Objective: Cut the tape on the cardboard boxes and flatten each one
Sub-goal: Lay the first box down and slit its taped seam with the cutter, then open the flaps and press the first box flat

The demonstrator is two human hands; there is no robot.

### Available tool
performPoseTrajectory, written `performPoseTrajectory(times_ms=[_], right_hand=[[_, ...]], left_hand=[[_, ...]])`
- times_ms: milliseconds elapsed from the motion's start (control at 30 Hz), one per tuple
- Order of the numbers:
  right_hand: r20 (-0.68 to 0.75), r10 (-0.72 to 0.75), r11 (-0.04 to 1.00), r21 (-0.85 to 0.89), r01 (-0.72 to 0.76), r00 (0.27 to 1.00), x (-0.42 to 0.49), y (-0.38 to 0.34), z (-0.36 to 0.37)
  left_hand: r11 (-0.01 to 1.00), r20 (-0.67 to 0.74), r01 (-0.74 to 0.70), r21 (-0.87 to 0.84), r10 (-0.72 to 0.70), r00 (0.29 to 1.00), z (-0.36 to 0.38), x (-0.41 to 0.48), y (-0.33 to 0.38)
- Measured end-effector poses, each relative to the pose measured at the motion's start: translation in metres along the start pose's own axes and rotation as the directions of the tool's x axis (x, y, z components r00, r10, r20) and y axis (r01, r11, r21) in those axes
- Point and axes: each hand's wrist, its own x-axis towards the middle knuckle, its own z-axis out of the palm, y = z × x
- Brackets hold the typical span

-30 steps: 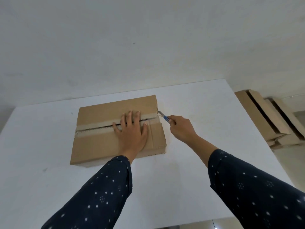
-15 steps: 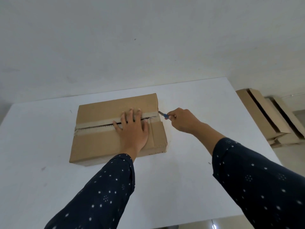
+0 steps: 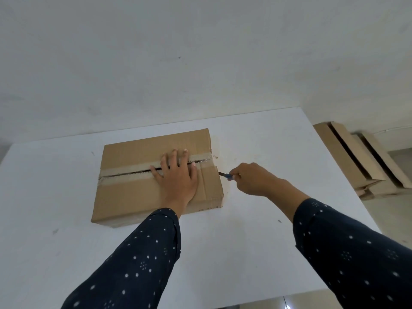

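box under my left hand, cutter at its right end

the cardboard box [image 3: 133, 192] lies flat on the white table [image 3: 245, 241]. my left hand [image 3: 178, 179] rests on its top, fingers straight and spread, across the tape [image 3: 124, 172] seam, which shows as an open dark slit toward 9 o'clock. at 3 o'clock of this hand, just beside the box's right end, my right hand [image 3: 252, 179] is curled around the cutter [image 3: 225, 175]. only a bit of blue handle and the blade show. i cannot tell if the blade touches the box. my palm hides part of the seam. far at 3 o'clock, on the floor, flat boxes [image 3: 356, 161] reach the picture edge.
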Motion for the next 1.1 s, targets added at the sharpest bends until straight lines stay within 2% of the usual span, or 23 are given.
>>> performPoseTrajectory(times_ms=[133,200,233,300,367,433,500,633,733,867,933,1000,1033,1100], right_hand=[[-0.023,-0.003,0.993,0.121,0.006,1.000,-0.004,0.011,0.003],[-0.120,0.124,0.934,0.349,-0.075,0.985,-0.007,0.026,0.005],[-0.185,0.210,0.906,0.405,-0.121,0.960,-0.007,0.035,0.008],[-0.263,0.294,0.932,0.292,-0.215,0.919,-0.004,0.053,0.020],[-0.248,0.317,0.947,0.138,-0.290,0.915,-0.001,0.065,0.036],[-0.201,0.332,0.943,0.066,-0.326,0.922,0.002,0.070,0.048],[-0.190,0.330,0.942,0.012,-0.334,0.925,0.006,0.071,0.055],[-0.218,0.245,0.964,-0.049,-0.261,0.945,0.014,0.070,0.071],[-0.219,0.180,0.946,-0.228,-0.230,0.959,0.018,0.078,0.081],[-0.221,0.223,0.886,-0.359,-0.292,0.950,0.022,0.062,0.065],[-0.262,0.158,0.947,-0.234,-0.222,0.952,0.035,0.038,0.046],[-0.347,-0.034,0.996,-0.092,0.002,0.937,0.054,0.006,0.026],[-0.364,-0.142,0.990,-0.074,0.123,0.920,0.063,-0.013,0.015],[-0.291,-0.317,0.948,-0.097,0.302,0.903,0.082,-0.051,-0.001]], left_hand=[[1.000,-0.011,-0.019,0.008,0.019,1.000,0.000,-0.001,-0.002],[0.998,-0.024,-0.057,0.016,0.058,0.998,0.000,0.000,-0.005],[0.996,-0.024,-0.087,0.015,0.087,0.996,-0.001,0.001,-0.005],[0.987,0.002,-0.161,0.020,0.161,0.987,-0.003,0.003,-0.006],[0.977,0.019,-0.208,0.041,0.208,0.978,-0.004,0.004,-0.005],[0.977,0.008,-0.207,0.051,0.207,0.978,-0.002,0.005,-0.006],[0.979,0.003,-0.200,0.048,0.200,0.980,0.000,0.004,-0.008],[0.978,0.010,-0.205,0.048,0.205,0.979,0.001,0.005,-0.010],[0.977,0.000,-0.205,0.048,0.206,0.979,0.000,0.004,-0.010],[0.976,0.030,-0.216,0.017,0.215,0.976,-0.005,0.003,-0.011],[0.976,0.030,-0.217,0.005,0.216,0.976,-0.010,-0.001,-0.014],[0.971,0.036,-0.240,0.009,0.240,0.970,-0.014,-0.010,-0.021],[0.956,0.045,-0.291,0.023,0.290,0.956,-0.016,-0.016,-0.026],[0.885,0.092,-0.454,0.102,0.446,0.890,-0.019,-0.027,-0.039]])
